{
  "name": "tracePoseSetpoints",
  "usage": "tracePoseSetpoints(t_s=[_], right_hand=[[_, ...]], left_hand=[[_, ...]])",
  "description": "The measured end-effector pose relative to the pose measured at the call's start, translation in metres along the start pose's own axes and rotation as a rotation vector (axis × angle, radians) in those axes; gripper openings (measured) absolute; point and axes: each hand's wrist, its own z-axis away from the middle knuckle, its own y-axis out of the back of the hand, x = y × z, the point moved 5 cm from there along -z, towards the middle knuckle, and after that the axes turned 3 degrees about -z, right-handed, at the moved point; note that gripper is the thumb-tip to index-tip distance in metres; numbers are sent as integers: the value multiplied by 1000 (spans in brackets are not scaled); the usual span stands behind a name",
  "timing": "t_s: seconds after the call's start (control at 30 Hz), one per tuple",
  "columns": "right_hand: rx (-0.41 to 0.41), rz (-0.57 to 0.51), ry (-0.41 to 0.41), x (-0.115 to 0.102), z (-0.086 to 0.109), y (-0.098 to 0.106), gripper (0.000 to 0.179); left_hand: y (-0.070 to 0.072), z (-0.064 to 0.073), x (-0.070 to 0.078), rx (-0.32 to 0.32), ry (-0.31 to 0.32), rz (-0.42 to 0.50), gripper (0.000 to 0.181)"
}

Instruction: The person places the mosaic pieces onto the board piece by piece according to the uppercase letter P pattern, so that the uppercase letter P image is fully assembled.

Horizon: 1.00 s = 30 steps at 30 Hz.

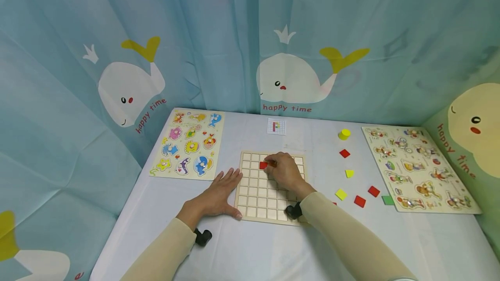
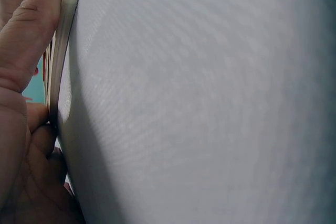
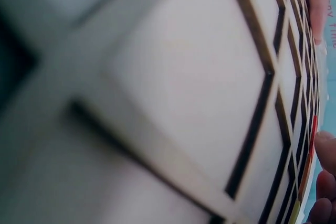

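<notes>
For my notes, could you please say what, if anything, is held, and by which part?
The left hand grips nothing, resting against the board; whether the right hand, by the red tile, pinches anything cannot be told.

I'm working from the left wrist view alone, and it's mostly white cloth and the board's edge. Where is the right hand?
Observer: In the head view, the right hand is over the far part of the board, beside a red tile.
Operator: Thanks. Is there a pattern anywhere to check against?
Observer: A small card printed with a partly coloured grid lies beyond the board's far edge.
</notes>
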Motion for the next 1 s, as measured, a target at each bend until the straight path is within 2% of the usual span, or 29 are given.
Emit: tracePoseSetpoints(t_s=[0.4,0.67,1.0], right_hand=[[27,-35,1,2,1,4,30],[52,-111,-57,4,2,11,31],[85,-149,-90,9,7,29,34]], left_hand=[[-1,-1,-1,-7,-3,-6,134],[-2,-1,-3,-13,6,-2,135],[-2,-1,-2,-5,9,5,135]])
